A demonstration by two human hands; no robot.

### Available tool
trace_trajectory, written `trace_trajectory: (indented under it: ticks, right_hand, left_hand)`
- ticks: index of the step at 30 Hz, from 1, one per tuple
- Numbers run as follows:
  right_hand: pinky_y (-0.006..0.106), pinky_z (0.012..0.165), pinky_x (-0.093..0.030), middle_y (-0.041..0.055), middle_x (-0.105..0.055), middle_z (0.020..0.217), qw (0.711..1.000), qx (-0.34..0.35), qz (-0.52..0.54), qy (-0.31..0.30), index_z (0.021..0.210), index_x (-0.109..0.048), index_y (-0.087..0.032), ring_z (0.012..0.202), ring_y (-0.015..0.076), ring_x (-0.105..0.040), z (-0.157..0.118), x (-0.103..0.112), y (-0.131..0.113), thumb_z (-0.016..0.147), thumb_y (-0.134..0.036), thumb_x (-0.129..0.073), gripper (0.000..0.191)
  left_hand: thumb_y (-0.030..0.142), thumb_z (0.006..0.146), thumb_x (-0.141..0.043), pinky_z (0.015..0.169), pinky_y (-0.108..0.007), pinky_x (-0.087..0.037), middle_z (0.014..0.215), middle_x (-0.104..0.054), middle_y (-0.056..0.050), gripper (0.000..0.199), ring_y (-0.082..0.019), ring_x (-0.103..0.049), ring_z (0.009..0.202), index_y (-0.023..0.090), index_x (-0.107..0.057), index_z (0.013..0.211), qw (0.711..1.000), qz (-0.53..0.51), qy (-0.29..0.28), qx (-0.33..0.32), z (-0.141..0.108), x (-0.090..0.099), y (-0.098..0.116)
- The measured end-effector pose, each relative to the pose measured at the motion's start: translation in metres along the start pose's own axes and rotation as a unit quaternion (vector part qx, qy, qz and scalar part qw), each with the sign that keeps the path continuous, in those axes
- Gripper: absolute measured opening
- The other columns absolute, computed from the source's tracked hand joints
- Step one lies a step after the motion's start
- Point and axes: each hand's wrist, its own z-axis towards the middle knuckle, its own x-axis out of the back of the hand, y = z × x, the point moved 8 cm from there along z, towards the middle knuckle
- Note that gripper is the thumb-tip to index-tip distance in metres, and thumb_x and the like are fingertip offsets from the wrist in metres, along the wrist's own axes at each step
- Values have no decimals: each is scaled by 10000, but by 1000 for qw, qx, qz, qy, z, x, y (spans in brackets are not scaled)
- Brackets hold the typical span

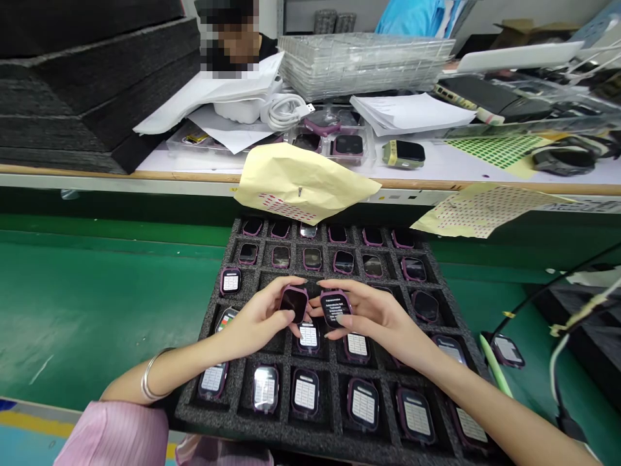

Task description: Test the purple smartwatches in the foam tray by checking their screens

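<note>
My left hand [264,317] is closed around a purple-rimmed smartwatch body [294,303] whose screen is dark. Its thumb rests on the lower edge of the glass. Beside it, my right hand [371,315] grips a second smartwatch body [334,307] with lines of white text lit on its screen, the thumb touching the display. Both are held above a black foam tray [330,414] divided into compartments. Many watch bodies lie in it: the far rows have dark screens, while most near ones, such as one watch [305,392], show a white grid. My hands cover some middle compartments.
A shelf behind the tray bears stacked clear plastic trays [359,65], papers [412,114] and a coiled white cable [286,111]. Yellow sticker sheets [301,181] hang over its edge. Black foam blocks [92,84] stand left. Another watch [507,351] and cables lie right. A person sits opposite.
</note>
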Motion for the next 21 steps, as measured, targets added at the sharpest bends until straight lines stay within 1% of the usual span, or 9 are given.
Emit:
trace_trajectory:
  ticks: [8, 10, 13, 14, 16, 17, 18, 20, 21]
  right_hand:
    - [325, 691, -633, 89, -663, 1064, 999, 11, -39, 31, 1171, -563, -182, 984, 240, -649, 1, 2, 3, 891, -246, -641, 298]
    - [351, 748, -615, 92, -651, 1093, 998, 11, -49, 23, 1200, -536, -193, 1018, 248, -634, 1, 0, 2, 868, -244, -669, 362]
    - [407, 921, -533, 95, -617, 1173, 999, 13, -49, -16, 1297, -446, -216, 1121, 250, -580, 2, -5, 3, 821, -225, -714, 546]
    - [409, 939, -518, 96, -609, 1186, 998, 15, -52, -22, 1302, -431, -215, 1142, 251, -566, 4, -4, 4, 818, -229, -712, 559]
    - [394, 896, -537, 98, -614, 1165, 995, 25, -95, -10, 1263, -449, -207, 1118, 253, -581, 11, 2, 6, 829, -249, -686, 496]
    - [380, 855, -550, 94, -628, 1129, 989, 36, -146, 7, 1219, -480, -203, 1071, 252, -606, 16, 7, 6, 835, -254, -672, 433]
    - [369, 817, -554, 87, -643, 1084, 974, 54, -217, 24, 1173, -511, -200, 1011, 248, -630, 21, 11, 5, 841, -250, -656, 366]
    - [358, 787, -532, 69, -664, 991, 926, 98, -363, 44, 1090, -563, -192, 900, 233, -649, 31, 12, 3, 848, -204, -627, 251]
    - [355, 786, -517, 64, -667, 964, 902, 116, -413, 43, 1058, -581, -187, 874, 229, -646, 36, 10, 3, 843, -170, -618, 219]
  left_hand:
    - [178, 861, -518, 736, -340, -566, 938, -581, -60, 429, -177, -598, 835, 189, -423, 1280, 1000, 25, -10, -2, -2, -2, 1]
    - [187, 859, -525, 735, -340, -562, 927, -580, -53, 427, -163, -609, 779, 191, -424, 1274, 999, 31, -7, 2, -2, -2, 1]
    - [186, 845, -544, 735, -337, -559, 938, -579, -49, 436, -147, -617, 728, 193, -429, 1265, 999, 35, 12, 0, -2, 2, 2]
    - [184, 839, -551, 728, -330, -560, 947, -575, -50, 437, -152, -619, 746, 193, -435, 1260, 999, 33, 23, -5, -2, 4, 3]
    - [181, 833, -557, 701, -309, -563, 968, -576, -61, 435, -174, -617, 822, 190, -444, 1253, 999, 22, 42, -23, -2, 7, 7]
    - [180, 833, -557, 686, -299, -563, 975, -583, -68, 434, -184, -613, 856, 187, -444, 1252, 998, 16, 47, -31, -2, 8, 9]
    - [178, 833, -556, 674, -290, -563, 978, -592, -73, 435, -190, -609, 877, 184, -443, 1254, 998, 10, 50, -36, -2, 8, 10]
    - [172, 832, -557, 664, -280, -561, 981, -607, -79, 441, -189, -605, 886, 179, -439, 1256, 998, 3, 54, -40, -3, 8, 12]
    - [168, 830, -559, 663, -277, -560, 977, -611, -78, 442, -188, -604, 886, 176, -438, 1255, 998, 1, 55, -40, -3, 8, 12]
